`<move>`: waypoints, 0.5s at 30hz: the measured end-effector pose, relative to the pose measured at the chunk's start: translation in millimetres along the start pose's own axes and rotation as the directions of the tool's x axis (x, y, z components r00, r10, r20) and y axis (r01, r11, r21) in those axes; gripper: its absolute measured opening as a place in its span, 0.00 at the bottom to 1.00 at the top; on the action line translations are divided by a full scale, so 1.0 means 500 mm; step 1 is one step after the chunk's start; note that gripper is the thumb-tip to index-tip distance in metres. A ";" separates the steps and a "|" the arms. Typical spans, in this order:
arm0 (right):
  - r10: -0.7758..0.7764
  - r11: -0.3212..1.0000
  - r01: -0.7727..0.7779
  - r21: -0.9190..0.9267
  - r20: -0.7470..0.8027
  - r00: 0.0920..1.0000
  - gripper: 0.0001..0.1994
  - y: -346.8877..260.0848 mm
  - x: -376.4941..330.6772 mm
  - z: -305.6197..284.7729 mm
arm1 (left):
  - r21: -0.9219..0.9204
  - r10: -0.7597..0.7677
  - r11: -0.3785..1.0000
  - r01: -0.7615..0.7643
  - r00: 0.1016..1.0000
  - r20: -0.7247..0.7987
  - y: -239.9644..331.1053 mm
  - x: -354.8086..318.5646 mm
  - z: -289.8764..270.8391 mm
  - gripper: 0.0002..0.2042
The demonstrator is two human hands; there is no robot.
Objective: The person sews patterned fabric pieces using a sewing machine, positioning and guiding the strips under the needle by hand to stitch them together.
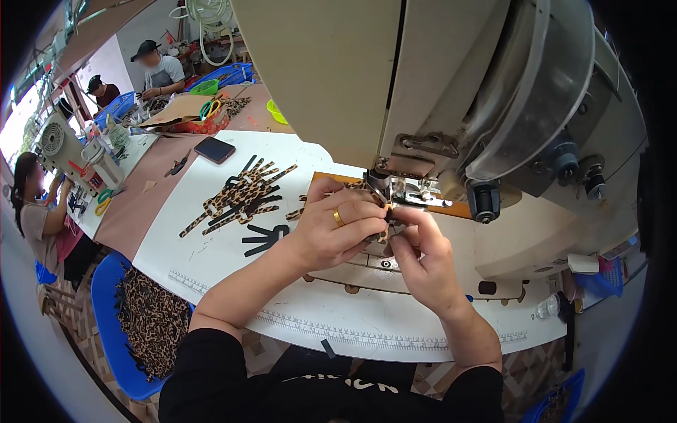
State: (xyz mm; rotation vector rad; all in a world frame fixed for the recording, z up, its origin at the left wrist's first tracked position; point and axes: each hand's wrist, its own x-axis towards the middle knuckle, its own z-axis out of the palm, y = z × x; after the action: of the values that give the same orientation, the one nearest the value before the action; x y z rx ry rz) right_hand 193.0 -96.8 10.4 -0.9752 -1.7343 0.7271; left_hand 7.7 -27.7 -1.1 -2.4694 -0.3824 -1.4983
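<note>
A: Where is the small leopard-print piece [383, 237]?

B: Between the fingertips of both hands, on the near side of the metal foot [405, 190] of the sewing machine [324, 84]. Only a bit of it shows; the fingers cover the rest.

A: And the left hand [331, 229]?

B: Its fingers are bent together and clamped on the piece from the left; one wears a gold ring [338, 217].

A: The right hand [427, 264]?

B: Thumb and forefinger curve in from the right, tips close to the piece. I cannot tell whether they pinch it.

A: What lies around them?

B: Left of the left hand, a loose pile of leopard-print strips [240, 197] on the white table [180, 218], black strips [261, 241] near the wrist, and a phone [214, 149] beyond the pile.
</note>
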 end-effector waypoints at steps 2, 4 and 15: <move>-0.045 0.997 0.043 -0.065 -0.033 0.998 0.17 0.008 -0.003 0.009 | -0.005 -0.012 1.000 0.012 1.000 -0.005 -0.004 -0.003 0.002 0.11; -0.046 0.996 0.044 -0.072 -0.027 0.999 0.17 0.006 0.000 0.009 | -0.010 -0.024 1.000 0.024 1.000 -0.009 -0.007 -0.003 0.000 0.11; -0.038 0.997 0.036 -0.070 -0.027 0.999 0.18 -0.002 0.000 0.004 | -0.240 -0.287 0.929 0.281 0.958 0.010 -0.022 -0.007 0.022 0.09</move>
State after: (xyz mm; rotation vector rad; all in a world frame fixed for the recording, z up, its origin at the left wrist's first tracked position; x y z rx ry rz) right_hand 190.8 -97.1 10.5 -0.9932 -1.7586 0.6301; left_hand 11.5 -14.1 -8.6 -2.6668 -0.6111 -1.7813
